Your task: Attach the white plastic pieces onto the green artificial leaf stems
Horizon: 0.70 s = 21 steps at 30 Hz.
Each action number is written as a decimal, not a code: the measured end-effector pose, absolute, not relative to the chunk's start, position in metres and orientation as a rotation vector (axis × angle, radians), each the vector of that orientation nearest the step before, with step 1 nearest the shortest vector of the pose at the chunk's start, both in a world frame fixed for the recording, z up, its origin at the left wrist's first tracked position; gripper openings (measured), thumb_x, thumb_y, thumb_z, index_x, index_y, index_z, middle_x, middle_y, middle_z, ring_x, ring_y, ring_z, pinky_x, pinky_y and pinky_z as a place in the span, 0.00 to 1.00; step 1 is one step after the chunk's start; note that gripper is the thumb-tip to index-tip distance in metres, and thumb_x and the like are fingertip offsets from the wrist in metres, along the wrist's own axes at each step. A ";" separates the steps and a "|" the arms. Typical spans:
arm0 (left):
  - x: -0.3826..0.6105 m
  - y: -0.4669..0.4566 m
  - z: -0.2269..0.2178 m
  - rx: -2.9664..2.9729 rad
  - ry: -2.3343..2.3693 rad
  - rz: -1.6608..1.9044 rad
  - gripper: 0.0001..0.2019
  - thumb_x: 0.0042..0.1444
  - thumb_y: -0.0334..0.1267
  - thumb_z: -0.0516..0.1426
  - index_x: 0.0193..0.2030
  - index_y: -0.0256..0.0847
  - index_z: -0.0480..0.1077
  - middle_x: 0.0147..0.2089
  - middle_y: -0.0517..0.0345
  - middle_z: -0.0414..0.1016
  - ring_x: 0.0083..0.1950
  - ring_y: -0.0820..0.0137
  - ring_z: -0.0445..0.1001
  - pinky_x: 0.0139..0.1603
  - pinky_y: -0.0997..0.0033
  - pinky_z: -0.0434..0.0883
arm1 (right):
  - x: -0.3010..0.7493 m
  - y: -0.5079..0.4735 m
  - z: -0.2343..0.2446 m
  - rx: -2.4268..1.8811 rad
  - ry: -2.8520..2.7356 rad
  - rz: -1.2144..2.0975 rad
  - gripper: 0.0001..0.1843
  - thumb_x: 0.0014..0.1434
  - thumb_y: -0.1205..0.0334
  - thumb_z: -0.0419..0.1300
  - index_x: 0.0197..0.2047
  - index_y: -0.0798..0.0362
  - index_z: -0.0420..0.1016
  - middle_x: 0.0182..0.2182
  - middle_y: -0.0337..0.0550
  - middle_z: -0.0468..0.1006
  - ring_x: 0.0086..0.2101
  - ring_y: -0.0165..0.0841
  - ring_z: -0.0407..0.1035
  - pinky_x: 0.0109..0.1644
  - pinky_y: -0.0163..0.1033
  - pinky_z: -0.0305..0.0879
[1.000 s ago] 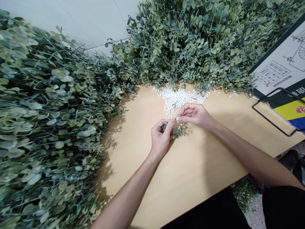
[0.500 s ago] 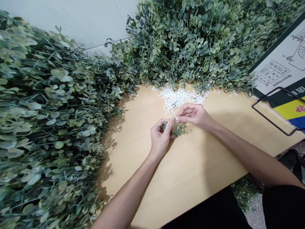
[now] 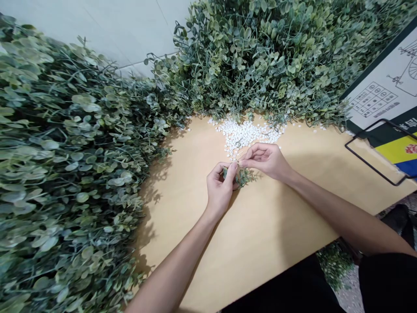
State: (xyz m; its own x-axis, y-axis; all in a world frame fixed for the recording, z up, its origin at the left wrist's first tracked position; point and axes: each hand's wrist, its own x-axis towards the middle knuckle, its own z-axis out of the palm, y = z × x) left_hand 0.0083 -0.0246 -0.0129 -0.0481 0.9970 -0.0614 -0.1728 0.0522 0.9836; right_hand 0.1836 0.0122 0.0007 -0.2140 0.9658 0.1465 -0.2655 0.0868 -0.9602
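Sprig (image 3: 245, 177) at centre of frame, clamped in left grip (image 3: 229, 171), probably to steady its end for right grip (image 3: 241, 161); right fingertips (image 3: 245, 164) together, anything pinched too small to tell; white bits (image 3: 240, 132) loose on table (image 3: 208, 265), upper centre, no container around them, seemingly within easy reach; foliage (image 3: 74, 165) heaped at left

The left hand (image 3: 219, 187) holds a leafy sprig (image 3: 245, 177) near scattered white pieces (image 3: 239, 132)
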 end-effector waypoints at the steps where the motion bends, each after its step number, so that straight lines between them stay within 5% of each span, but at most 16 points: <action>1: 0.008 -0.025 -0.013 1.015 1.139 1.283 0.19 0.55 0.53 0.69 0.32 0.39 0.73 0.26 0.64 0.62 0.24 0.79 0.59 0.20 0.81 0.62 | 0.183 0.012 0.000 -0.814 -1.232 1.382 0.22 0.42 0.52 0.82 0.33 0.53 0.79 0.34 0.42 0.86 0.37 0.35 0.81 0.49 0.42 0.80; 21: 0.005 -0.021 -0.018 0.950 0.997 1.281 0.19 0.57 0.50 0.69 0.31 0.39 0.70 0.27 0.64 0.62 0.26 0.78 0.60 0.23 0.79 0.61 | 0.166 0.003 -0.011 -0.724 -1.176 1.295 0.17 0.51 0.54 0.79 0.32 0.50 0.76 0.32 0.39 0.86 0.37 0.35 0.84 0.51 0.41 0.82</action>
State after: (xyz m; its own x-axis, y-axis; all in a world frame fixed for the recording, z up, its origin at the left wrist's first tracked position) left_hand 0.0049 -0.0211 -0.0181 0.0280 0.9981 -0.0556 -0.2994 0.0614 0.9522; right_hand 0.1665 0.0029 -0.0111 -0.1244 0.9616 0.2446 -0.3363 0.1911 -0.9222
